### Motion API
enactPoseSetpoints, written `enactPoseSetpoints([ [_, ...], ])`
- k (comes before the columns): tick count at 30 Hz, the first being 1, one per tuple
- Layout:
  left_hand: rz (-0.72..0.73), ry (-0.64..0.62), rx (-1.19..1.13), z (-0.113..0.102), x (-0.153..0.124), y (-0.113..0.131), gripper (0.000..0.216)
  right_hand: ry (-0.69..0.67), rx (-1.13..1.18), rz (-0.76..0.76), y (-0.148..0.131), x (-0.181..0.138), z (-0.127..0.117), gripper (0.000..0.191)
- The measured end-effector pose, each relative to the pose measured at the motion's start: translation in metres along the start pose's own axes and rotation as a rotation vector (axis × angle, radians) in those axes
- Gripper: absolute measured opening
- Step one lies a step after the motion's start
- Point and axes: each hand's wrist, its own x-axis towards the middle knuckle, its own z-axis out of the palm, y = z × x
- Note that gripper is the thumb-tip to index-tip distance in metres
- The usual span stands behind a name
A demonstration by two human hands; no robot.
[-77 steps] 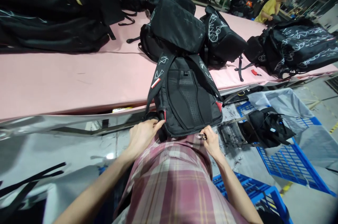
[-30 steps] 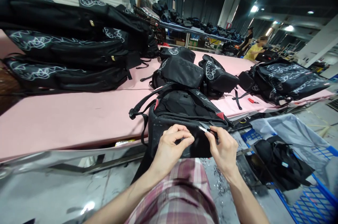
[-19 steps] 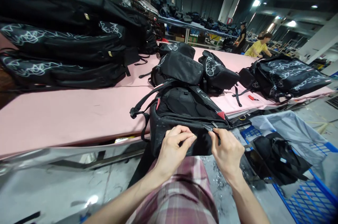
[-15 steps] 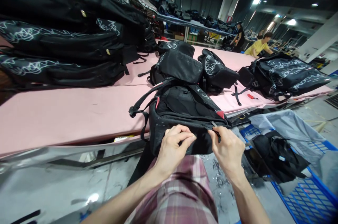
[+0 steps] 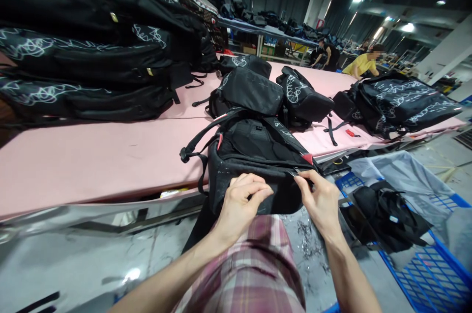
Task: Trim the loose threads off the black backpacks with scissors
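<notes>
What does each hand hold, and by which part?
Right hand: small snips, by the handle end. Left hand: pinched together; whether on anything cannot be told.

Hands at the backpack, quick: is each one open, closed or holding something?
Left hand: fingertips pinched closed; whether on anything cannot be told.
Right hand: closed, holding small snips.

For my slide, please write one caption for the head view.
Right grip holds small metal snips at a black backpack, left grip pinched in front, at a pink table.
</notes>
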Motion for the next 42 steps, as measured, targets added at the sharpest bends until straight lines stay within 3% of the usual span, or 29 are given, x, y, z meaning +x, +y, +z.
enactPoseSetpoints([
  [5, -0.102, 0.006, -0.299, -0.022, 0.037, 0.014, 0.02, -0.013, 0.631, 0.039, -0.018, -0.006, 0.047, 0.013],
  [7, -0.173, 0.027, -0.531, -0.039, 0.06, 0.017, 0.019, 0.071, 0.73, 0.0, -0.03, 0.004, 0.074, 0.013],
  [10, -0.222, 0.171, -0.788, -0.076, 0.081, 0.013, 0.022, 0.264, 0.725, -0.129, -0.05, 0.036, 0.103, 0.016],
  [12, -0.181, 0.312, -0.742, -0.103, 0.078, 0.003, 0.022, 0.31, 0.682, -0.212, -0.065, 0.064, 0.11, 0.018],
  [16, -0.126, 0.568, -0.269, -0.134, 0.043, -0.026, 0.014, 0.272, 0.61, -0.255, -0.086, 0.119, 0.1, 0.021],
  [18, -0.1, 0.567, -0.063, -0.133, 0.031, -0.041, 0.013, 0.244, 0.548, -0.285, -0.09, 0.139, 0.094, 0.022],
  [21, -0.118, 0.404, 0.035, -0.121, 0.032, -0.053, 0.016, 0.235, 0.404, -0.339, -0.092, 0.154, 0.09, 0.022],
  [23, -0.194, 0.27, -0.043, -0.112, 0.042, -0.053, 0.017, 0.244, 0.33, -0.356, -0.091, 0.159, 0.089, 0.022],
  [25, -0.263, 0.208, -0.271, -0.104, 0.054, -0.049, 0.019, 0.242, 0.302, -0.355, -0.089, 0.163, 0.088, 0.022],
  [29, -0.265, 0.335, -0.996, -0.087, 0.077, -0.04, 0.023, 0.134, 0.344, -0.407, -0.09, 0.169, 0.079, 0.019],
  [32, -0.191, 0.5, -1.334, -0.077, 0.091, -0.039, 0.029, -0.021, 0.312, -0.631, -0.097, 0.171, 0.074, 0.013],
  [34, -0.163, 0.557, -1.437, -0.074, 0.099, -0.04, 0.031, -0.036, 0.196, -0.819, -0.102, 0.173, 0.074, 0.011],
  [36, -0.138, 0.566, -1.476, -0.074, 0.107, -0.04, 0.031, 0.033, 0.058, -0.953, -0.106, 0.178, 0.073, 0.012],
  [42, -0.083, 0.495, -1.375, -0.076, 0.122, -0.035, 0.031, 0.163, -0.147, -1.059, -0.11, 0.196, 0.067, 0.016],
])
